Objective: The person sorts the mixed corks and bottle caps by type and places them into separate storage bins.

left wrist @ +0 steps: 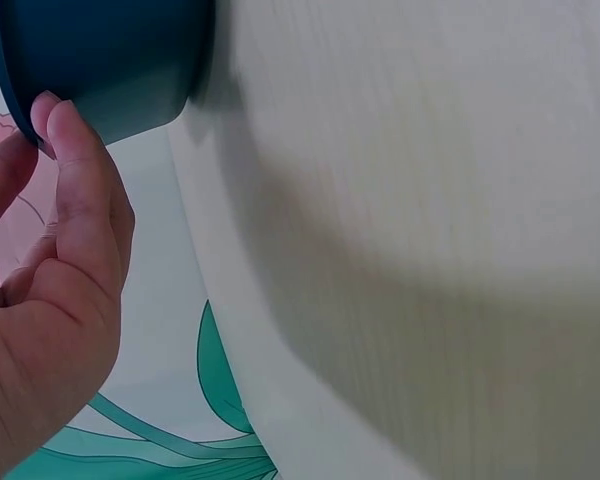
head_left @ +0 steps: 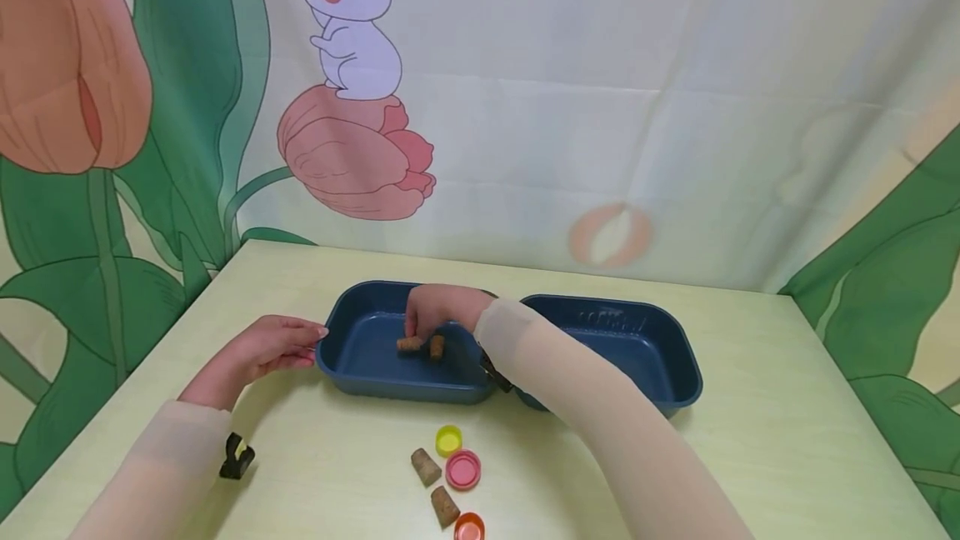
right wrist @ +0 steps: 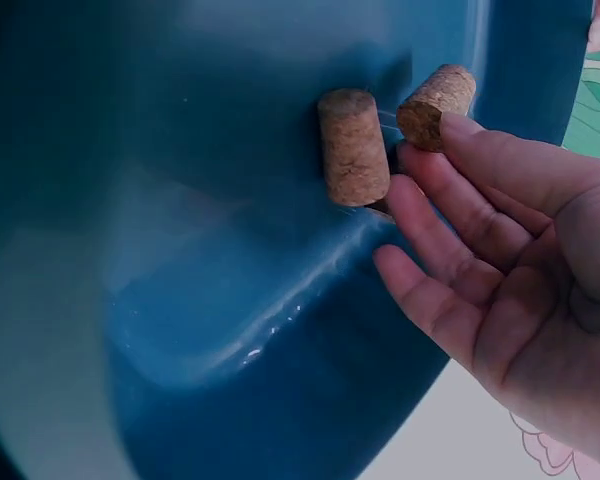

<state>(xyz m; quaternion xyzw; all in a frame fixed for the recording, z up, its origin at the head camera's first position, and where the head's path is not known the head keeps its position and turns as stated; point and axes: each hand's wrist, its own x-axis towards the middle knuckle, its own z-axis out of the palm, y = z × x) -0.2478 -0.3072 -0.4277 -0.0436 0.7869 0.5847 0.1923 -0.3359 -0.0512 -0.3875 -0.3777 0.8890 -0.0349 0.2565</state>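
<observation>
My left hand (head_left: 273,344) pinches the left rim of a dark blue tray (head_left: 408,390); its thumb and fingertips meet the rim in the left wrist view. My right hand (head_left: 442,308) reaches down inside this same tray. In the right wrist view, the thumb and index finger hold a cork (right wrist: 437,105). Another cork (right wrist: 354,150) lies on the tray floor beside the fingertips. The head view shows both corks close together, one of them a left cork (head_left: 408,344) and one a right cork (head_left: 437,347).
A second blue tray (head_left: 678,340) stands to the right, partly behind my right sleeve. In front lie two tapered corks (head_left: 426,467), a yellow cap (head_left: 448,440), a pink cap (head_left: 463,469) and an orange cap (head_left: 469,527). A printed curtain (head_left: 525,148) hangs behind the table.
</observation>
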